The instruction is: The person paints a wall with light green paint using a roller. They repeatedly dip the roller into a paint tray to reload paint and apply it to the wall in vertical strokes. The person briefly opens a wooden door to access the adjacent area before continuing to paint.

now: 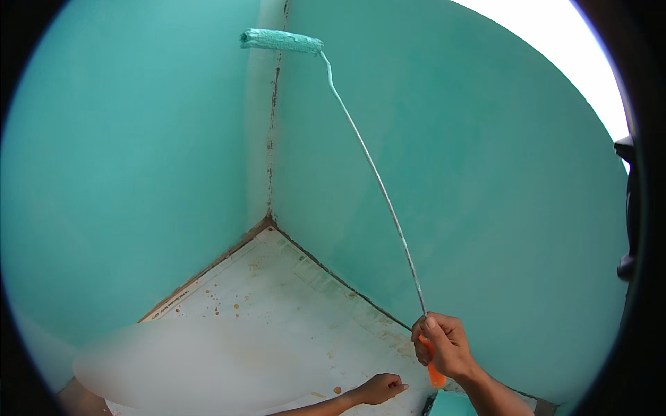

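My right hand is wrapped round the orange handle of a paint roller. Its long thin metal rod slants up and to the left. At the top end, the roller sleeve, coated in wet-looking turquoise paint, lies almost level across the corner between two turquoise walls. Low in the view and left of the right hand, my left hand is curled into a loose fist, with nothing showing in it. Below the right hand, a paint tray with turquoise paint is partly cut off by the lower edge.
The left wall and right wall meet at an unpainted, dark-cracked seam. Pale sheeting with brown spots covers the floor. A pale blurred patch hides part of it. Bright light comes in at upper right, beside a dark object.
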The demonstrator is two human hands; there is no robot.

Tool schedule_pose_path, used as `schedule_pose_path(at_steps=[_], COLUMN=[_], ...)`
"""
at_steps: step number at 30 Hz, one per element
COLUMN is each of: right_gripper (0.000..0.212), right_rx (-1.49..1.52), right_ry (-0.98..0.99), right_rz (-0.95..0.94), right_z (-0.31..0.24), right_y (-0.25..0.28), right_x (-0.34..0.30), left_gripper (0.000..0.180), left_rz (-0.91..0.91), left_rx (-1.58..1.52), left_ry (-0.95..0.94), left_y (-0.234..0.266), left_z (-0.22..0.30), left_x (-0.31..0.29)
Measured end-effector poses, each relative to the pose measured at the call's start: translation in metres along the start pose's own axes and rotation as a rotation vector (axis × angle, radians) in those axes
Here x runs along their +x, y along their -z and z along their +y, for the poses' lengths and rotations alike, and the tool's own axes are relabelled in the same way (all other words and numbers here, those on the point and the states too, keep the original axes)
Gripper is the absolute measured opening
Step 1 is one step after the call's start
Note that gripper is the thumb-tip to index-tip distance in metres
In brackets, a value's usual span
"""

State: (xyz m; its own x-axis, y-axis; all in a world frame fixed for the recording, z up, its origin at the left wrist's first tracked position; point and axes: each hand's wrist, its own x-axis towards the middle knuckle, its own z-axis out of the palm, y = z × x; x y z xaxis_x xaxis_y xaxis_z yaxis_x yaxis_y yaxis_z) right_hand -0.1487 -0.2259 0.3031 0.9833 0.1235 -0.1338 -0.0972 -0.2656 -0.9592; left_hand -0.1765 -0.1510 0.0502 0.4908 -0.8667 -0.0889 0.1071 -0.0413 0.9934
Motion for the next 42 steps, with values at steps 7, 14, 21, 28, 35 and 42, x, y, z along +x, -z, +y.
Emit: schedule_pose_path(at_steps=[7,14,21,28,35,42], right_gripper=[0.047,0.047,0.049,0.051,0.051,0.051], right_rx=[0.079,0.058,0.128,0.129,0.067,0.035], right_ry=[0.086,0.277,0.419,0.58,0.622,0.657], right_rz=[-0.08,-0.085,-0.074,-0.04,0.041,0.079], right_z=[-0.036,-0.024,-0.035,-0.034,-0.034,-0.051], right_y=[-0.02,-0.037,-0.065,-0.074,-0.08,-0.074], right_x=[0.065,0.158,0.253,0.311,0.33,0.341], left_gripper=[0.03,0.029,0.034,0.03,0.023,0.023], left_rz=[0.365,0.362,0.328,0.592,0.816,0.822], left_rx=[-0.212,0.142,0.693,0.857,0.54,0.691], left_ry=[-0.095,-0.033,0.437,0.576,0.4,0.403], left_y=[0.074,0.127,0.152,0.036,0.01,0.017], left_z=[0.039,0.086,0.207,0.326,0.268,0.249], left_x=[-0.011,-0.107,-0.248,-0.306,-0.273,-0.262])
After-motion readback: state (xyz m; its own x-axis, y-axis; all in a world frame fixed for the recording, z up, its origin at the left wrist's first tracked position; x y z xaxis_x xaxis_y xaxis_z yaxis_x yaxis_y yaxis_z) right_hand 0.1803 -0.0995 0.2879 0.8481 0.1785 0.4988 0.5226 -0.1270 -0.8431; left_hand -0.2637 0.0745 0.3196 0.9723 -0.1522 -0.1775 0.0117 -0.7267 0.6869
